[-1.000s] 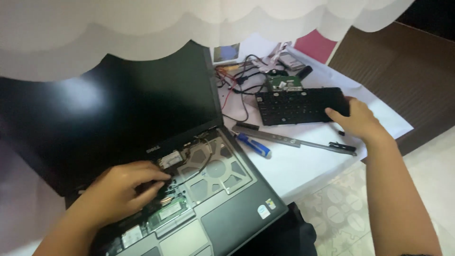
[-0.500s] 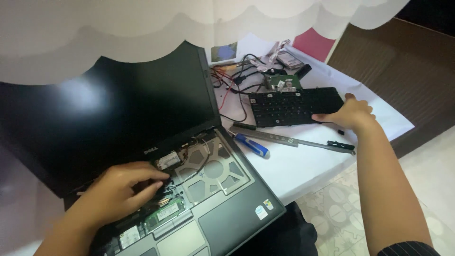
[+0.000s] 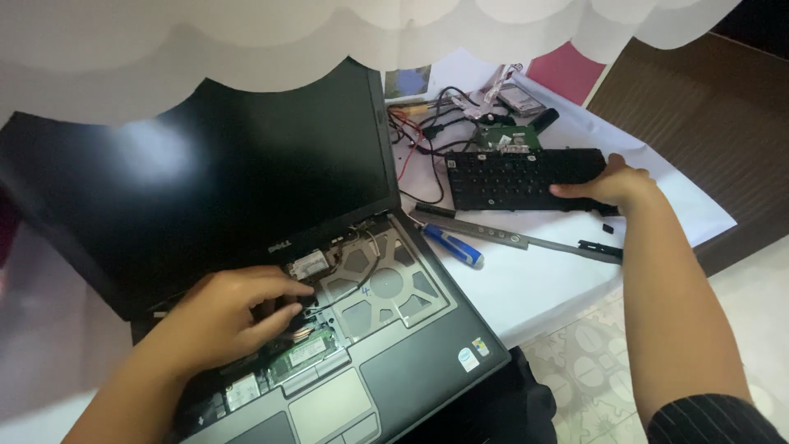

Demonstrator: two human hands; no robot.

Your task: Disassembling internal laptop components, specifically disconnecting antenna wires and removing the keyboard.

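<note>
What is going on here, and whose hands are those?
The picture comes from a camera on a person's head, looking down at their own two hands. On the white table sits an open laptop with its keyboard taken out, so you see the parts inside. The left hand rests on those insides. The right hand touches the loose black keyboard lying beside it. Nearby lie a blue-handled screwdriver, a long grey strip and a tangle of wires.

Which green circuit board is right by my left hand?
The memory board inside the laptop, just below your left hand; the other board lies beyond the keyboard.
</note>
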